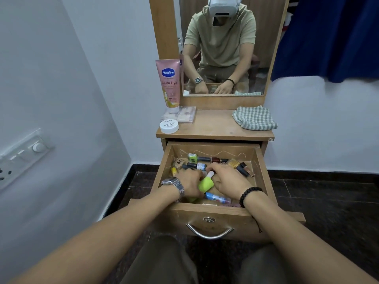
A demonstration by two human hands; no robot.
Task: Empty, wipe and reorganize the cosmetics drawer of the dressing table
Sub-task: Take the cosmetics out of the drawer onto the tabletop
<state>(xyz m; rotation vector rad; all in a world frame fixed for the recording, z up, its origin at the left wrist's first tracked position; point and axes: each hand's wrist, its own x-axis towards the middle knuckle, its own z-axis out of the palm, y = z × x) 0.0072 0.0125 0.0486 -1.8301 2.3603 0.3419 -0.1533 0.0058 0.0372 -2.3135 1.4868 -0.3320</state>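
Now our left hand (189, 184) and right hand (226, 179) reach inside the open drawer (260, 171), fingers curled around a lime-green bottle (205, 184); nail polish bottles (198, 166) lie scattered behind it.

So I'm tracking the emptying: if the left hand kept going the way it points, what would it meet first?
Probably the lime-green bottle, which the left hand already seems to touch; the right hand lies just beyond.

Matt wood drawer (213, 149) (glossy metal handle (209, 233))
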